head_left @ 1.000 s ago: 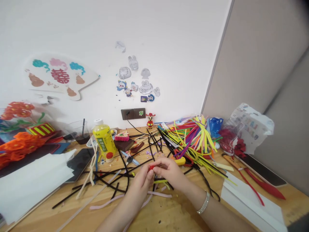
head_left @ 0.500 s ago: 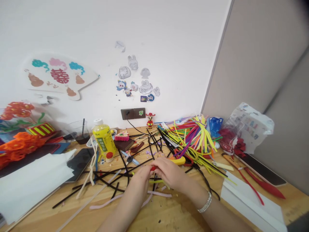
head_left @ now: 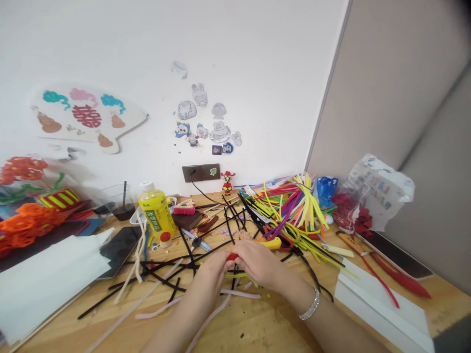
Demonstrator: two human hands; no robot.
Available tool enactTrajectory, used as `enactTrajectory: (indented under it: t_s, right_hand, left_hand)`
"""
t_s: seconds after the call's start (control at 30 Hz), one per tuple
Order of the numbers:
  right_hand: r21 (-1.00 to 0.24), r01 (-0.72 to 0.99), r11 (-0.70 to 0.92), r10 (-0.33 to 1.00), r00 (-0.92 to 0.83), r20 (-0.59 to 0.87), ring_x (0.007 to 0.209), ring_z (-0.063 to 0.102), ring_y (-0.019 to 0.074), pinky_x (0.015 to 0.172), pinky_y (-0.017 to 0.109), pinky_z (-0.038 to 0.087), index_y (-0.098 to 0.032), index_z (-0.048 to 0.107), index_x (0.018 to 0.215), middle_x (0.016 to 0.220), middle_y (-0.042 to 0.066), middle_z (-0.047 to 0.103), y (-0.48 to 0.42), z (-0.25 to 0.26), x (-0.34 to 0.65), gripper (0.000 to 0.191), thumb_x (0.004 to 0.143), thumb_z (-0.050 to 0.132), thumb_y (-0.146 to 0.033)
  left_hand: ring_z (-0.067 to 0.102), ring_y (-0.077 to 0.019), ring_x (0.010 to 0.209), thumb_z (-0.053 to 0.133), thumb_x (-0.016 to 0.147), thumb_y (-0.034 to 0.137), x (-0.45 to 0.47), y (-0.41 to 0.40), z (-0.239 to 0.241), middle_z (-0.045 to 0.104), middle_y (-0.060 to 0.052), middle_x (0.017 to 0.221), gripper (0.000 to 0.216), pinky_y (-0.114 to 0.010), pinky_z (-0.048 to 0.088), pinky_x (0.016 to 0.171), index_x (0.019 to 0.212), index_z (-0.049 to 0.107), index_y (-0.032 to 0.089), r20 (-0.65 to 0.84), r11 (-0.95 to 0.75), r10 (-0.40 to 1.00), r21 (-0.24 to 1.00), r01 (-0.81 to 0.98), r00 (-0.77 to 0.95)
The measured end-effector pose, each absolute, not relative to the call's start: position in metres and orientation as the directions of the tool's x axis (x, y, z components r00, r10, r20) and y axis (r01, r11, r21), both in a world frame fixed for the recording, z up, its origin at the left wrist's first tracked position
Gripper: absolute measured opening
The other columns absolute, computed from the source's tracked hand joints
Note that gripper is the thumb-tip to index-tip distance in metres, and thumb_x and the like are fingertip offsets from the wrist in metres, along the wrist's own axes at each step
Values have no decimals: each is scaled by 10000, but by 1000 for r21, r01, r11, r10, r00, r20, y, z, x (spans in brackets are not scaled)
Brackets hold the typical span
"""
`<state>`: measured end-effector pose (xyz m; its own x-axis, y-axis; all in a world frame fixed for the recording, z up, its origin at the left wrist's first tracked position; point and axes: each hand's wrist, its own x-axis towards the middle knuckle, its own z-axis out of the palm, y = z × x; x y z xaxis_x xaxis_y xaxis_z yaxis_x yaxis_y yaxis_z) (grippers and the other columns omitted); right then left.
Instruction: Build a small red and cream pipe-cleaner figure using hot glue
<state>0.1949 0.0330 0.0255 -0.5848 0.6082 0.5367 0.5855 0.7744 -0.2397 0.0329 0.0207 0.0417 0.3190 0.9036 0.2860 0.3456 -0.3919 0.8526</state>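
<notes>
Presently, left hand [head_left: 213, 270] and right hand [head_left: 258, 265], fingers pinching small oblong red piece [head_left: 232, 256], apparently work it; next move probably needs steady grip. Yellow plastic bottle [head_left: 156, 212]: ten o'clock.

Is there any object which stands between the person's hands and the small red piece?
Nothing visible does. The left hand and the right hand hold the small red piece directly between them. Black strips lie on the table around them, not in the way.
</notes>
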Motion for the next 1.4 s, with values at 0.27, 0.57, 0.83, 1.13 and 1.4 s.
enactTrajectory:
  t_s: [0.27,0.57,0.83,1.13,1.4]
  right_hand:
    - [-295,559,775,613,-550,567,667,455,178,615,282,372,-182,451,766,723,46,517,28,22,190,298,939,229,-279]
    - [-415,517,749,658,-500,564,616,424,146,578,243,351,-202,400,702,675,1,469,29,21,187,229,909,305,-205]
    - [-435,510,742,667,-502,551,668,462,151,622,245,394,-192,439,745,718,16,502,31,20,188,192,897,328,-153]
    - [-213,628,748,628,-569,531,778,500,215,705,332,430,-125,517,887,838,111,576,32,21,191,180,895,339,-155]
    - [-275,566,777,580,-475,661,718,506,189,658,292,434,-143,540,824,766,85,581,29,14,183,254,895,295,-131]
  left_hand:
    - [520,-218,647,448,797,320,38,19,26,586,-53,669,201,-303,399,646,683,557,196,288,-410,891,842,350,352]
    - [545,-210,707,418,823,302,41,16,28,621,-63,741,205,-291,416,687,750,570,185,275,-405,882,858,317,383]
    - [545,-189,629,404,824,293,36,27,22,608,-34,645,247,-267,434,606,666,560,186,297,-455,870,792,406,394]
    - [604,-200,715,373,799,201,32,26,30,670,-66,753,228,-309,478,702,749,595,180,388,-564,825,613,553,412]
    - [599,-206,639,276,827,153,37,22,14,635,-88,677,298,-310,488,607,729,556,170,487,-600,790,494,629,372]
